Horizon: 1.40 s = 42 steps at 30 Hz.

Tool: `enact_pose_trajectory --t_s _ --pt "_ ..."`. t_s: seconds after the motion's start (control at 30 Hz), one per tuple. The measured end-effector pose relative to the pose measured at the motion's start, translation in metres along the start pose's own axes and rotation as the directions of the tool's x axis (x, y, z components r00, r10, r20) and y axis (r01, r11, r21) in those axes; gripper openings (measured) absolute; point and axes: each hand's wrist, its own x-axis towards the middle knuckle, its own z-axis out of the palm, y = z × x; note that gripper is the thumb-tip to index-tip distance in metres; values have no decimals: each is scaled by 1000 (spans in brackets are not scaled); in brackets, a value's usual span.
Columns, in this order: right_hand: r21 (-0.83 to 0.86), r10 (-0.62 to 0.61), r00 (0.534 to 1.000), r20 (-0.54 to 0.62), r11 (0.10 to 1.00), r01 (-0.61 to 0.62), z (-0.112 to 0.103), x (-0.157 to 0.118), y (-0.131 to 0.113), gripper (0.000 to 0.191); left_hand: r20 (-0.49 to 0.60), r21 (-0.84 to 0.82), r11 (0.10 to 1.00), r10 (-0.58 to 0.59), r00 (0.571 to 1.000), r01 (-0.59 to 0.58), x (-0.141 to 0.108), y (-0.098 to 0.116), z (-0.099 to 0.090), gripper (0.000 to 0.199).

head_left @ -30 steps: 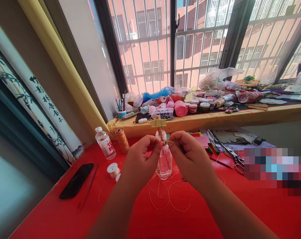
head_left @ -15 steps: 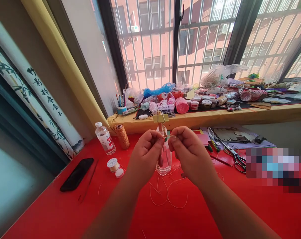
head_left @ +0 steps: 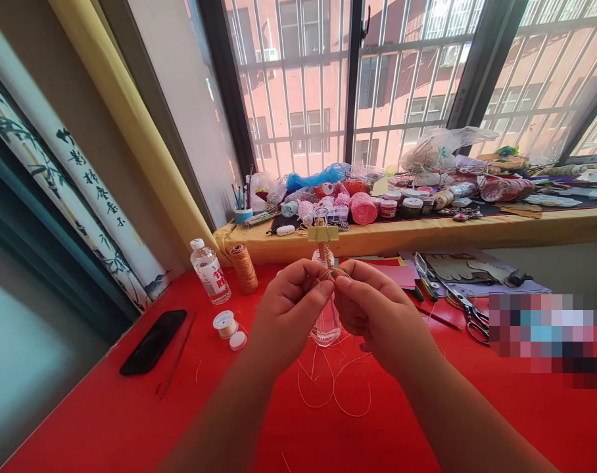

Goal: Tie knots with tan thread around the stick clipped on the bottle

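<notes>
My left hand [head_left: 298, 295] and my right hand [head_left: 372, 299] meet in front of a clear glass bottle [head_left: 327, 328]. Both are closed, thumb against fingers, pinching thin cords at the lower end of a braided cord [head_left: 329, 255]. The braid hangs from a yellow binder clip [head_left: 323, 234], which is fastened to a stick at the bottle's mouth. Loose ends of pale cord [head_left: 334, 387] trail down and curl on the red table below my hands. The fingertips hide the exact spot where the strands cross.
On the red table [head_left: 204, 420] at left are a phone [head_left: 153, 342], a water bottle [head_left: 210, 272], an orange thread cone [head_left: 244, 269] and a white spool [head_left: 225, 324]. Scissors [head_left: 471, 315] and papers lie at right. Jars [head_left: 388, 209] and craft supplies crowd the windowsill.
My hands have come closer together, fingertips now almost touching at the braid's lower end. The camera view has shifted slightly.
</notes>
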Motion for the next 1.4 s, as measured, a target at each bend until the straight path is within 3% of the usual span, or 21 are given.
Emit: enact_pose_trajectory --t_s 0.17,0.47,0.7,0.8,0.9,1.03,1.13,1.23,1.4 --pt "3 -49 999 -3 999 49 -1 0 2 28 -29 9 1000 10 1000 -10 -1 0 -3 11" --pt "40 -126 989 -71 991 129 -4 1 4 21 -158 87 989 134 978 -122 3 -2 -4 8" --pt "-34 -188 977 -101 982 186 -7 1 9 19 -354 213 963 232 906 -163 -4 -3 11 8" --pt "-36 -217 969 -117 976 214 -8 2 8 19 -311 224 961 226 923 -160 -3 -4 8 9" --pt "-75 -246 963 -105 968 239 -10 3 6 21 -180 283 946 215 960 -159 0 -2 -3 8" --pt "-298 -342 938 -62 903 310 -13 6 7 14 -29 418 884 245 969 -211 2 3 -15 9" --pt "-391 -410 910 -58 849 357 -12 7 11 16 26 467 859 225 974 -211 3 5 -17 15" --pt "-354 -374 923 -91 878 322 -10 9 15 16 -43 490 854 228 973 -178 5 4 -17 22" --pt "-195 -300 948 -107 941 276 -6 10 17 12 -207 382 914 229 951 -137 9 -3 -15 12"
